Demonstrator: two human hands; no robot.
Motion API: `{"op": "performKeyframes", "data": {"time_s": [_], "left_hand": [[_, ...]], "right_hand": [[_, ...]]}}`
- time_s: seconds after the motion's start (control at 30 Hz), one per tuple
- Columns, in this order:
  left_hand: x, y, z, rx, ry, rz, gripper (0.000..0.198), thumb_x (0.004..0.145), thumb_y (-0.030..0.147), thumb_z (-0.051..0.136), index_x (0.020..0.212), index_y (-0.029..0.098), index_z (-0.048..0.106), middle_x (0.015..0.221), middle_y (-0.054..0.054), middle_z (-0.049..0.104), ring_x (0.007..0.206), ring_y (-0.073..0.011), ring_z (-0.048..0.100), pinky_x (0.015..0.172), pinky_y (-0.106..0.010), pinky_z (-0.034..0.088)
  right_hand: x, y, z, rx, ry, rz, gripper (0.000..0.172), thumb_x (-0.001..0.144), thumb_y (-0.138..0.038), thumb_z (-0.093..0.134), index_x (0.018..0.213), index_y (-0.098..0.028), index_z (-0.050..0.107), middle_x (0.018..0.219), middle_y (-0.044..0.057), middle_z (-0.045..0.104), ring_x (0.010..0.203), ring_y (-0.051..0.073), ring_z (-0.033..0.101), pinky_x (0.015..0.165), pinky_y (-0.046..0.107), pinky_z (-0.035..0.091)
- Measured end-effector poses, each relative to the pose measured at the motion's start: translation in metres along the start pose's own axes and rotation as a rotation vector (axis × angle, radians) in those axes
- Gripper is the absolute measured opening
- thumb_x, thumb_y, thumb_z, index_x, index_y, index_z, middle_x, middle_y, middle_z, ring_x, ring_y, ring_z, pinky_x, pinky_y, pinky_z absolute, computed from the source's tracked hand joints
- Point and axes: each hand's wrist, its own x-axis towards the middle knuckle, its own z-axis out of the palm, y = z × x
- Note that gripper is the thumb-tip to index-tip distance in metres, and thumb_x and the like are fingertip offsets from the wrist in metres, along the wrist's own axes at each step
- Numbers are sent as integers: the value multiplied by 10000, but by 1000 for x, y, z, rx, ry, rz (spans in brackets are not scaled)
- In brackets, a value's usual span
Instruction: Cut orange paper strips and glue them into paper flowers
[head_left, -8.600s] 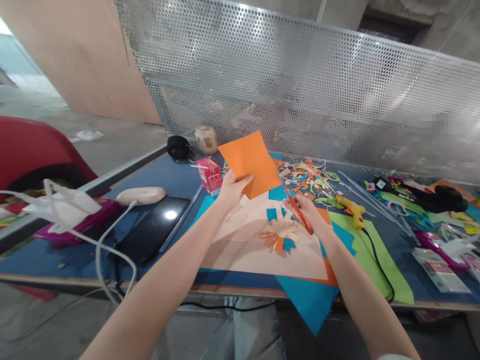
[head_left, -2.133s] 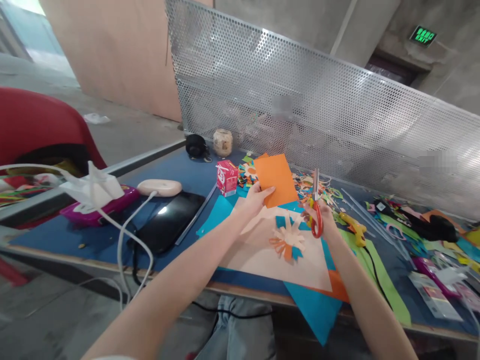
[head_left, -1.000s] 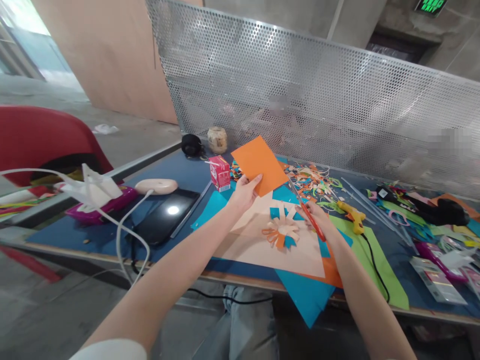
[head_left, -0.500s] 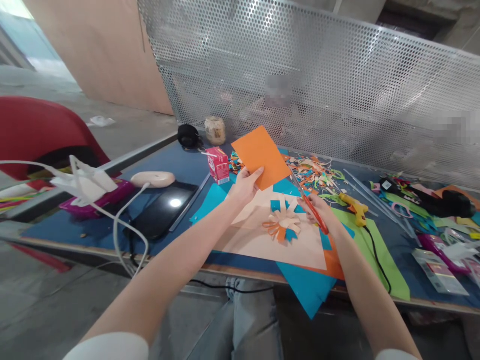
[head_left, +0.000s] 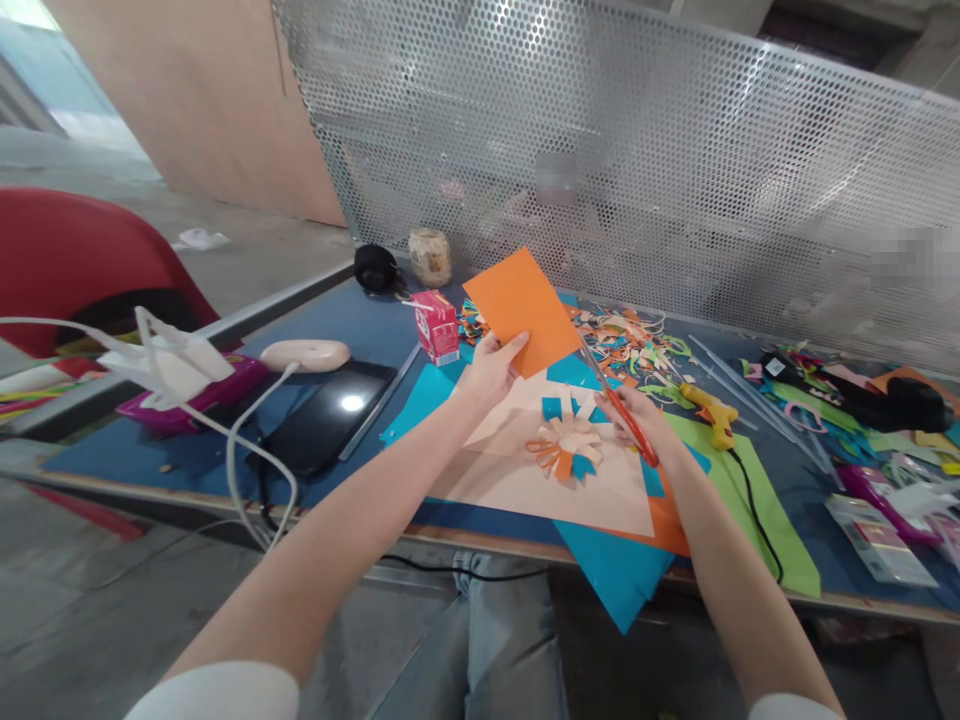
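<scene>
The left hand (head_left: 493,372) is pinching the orange paper (head_left: 519,300) by its near left edge, thumb on top, above the table, seemingly so that the right corner is sticking out free towards the scissors (head_left: 634,427). The right hand (head_left: 643,412) is gripping the scissors by their red handles and angling the tips at that corner; whether the blades are parting, one cannot tell. Nearer, the paper flower (head_left: 564,455) is lying on a pale sheet (head_left: 517,492), while the glue gun (head_left: 716,415) is resting to the right, perhaps for easy reach.
</scene>
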Motion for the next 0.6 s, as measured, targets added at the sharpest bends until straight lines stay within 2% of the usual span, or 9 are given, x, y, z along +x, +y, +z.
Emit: {"op": "performKeyframes", "data": {"time_s": [0.37,0.6], "left_hand": [[2,-2,-3,-3,-6,1,286,594,158,745,855,161,629,1034,-79,679,1014,-242,613,942,-428,466],[3,-2,-4,35,-9,2,273,614,169,731,866,166,627,1043,-76,676,1018,-231,610,936,-415,471]], "right_hand": [[-13,-15,0,43,-48,93,416,660,-550,620,689,-219,371,394,-101,409,241,87,397,221,196,280],[-10,-11,2,39,-34,123,397,665,-524,623,690,-219,370,356,-112,382,214,105,402,191,202,266]]}}
